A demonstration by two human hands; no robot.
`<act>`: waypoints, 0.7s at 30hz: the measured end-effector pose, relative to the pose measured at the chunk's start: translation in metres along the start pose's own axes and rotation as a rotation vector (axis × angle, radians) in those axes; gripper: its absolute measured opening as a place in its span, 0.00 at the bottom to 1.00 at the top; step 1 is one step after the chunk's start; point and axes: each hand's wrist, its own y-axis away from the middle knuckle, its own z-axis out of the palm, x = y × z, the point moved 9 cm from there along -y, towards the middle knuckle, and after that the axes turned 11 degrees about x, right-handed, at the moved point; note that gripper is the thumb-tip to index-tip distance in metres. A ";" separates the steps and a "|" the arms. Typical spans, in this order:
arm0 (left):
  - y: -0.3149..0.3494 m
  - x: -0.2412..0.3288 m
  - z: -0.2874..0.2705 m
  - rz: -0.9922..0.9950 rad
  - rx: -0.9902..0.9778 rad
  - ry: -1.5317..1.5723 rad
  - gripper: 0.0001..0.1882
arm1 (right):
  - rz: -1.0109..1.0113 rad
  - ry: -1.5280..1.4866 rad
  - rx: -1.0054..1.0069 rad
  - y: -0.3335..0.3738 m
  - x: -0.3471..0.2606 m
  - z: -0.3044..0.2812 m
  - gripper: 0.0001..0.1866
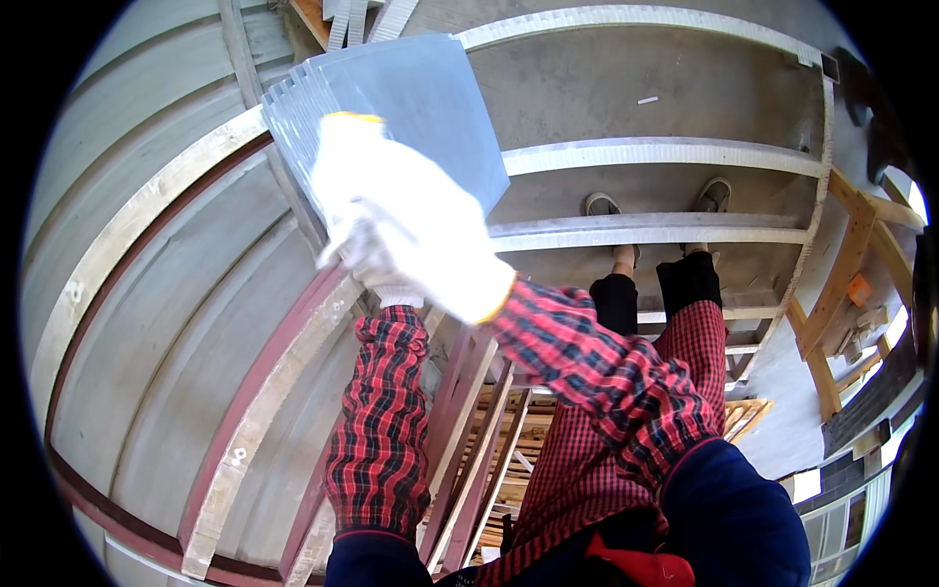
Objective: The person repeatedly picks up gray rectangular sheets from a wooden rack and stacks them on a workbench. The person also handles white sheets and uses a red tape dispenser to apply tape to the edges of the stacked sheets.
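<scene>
Both of my hands wear white work gloves and overlap at the near left side of a stack of flat blue-grey sheets (pixel 430 108). My right hand (pixel 440 225) reaches across from the right, its yellow-edged cuff at the wrist. Strong glare washes out its fingers. Below and partly behind it is my left hand (pixel 370 252), a ribbed white cuff at its wrist. Another yellow edge (pixel 352 117) tops the white shape over the sheets; whether it belongs to a separate glove is unclear. The sheets lie slightly fanned along their left side.
Pale metal bars (pixel 665 154) form a frame to the right, joined by a side bar (pixel 820 147). Reddish-edged beams (pixel 264 411) run on the left. A person's shoes (pixel 714 194) show between the bars. Wooden supports (pixel 841 274) stand at the far right.
</scene>
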 end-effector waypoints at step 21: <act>-0.003 -0.017 -0.005 -0.184 0.016 -0.086 0.21 | 0.665 0.211 -0.303 0.026 0.138 0.045 0.55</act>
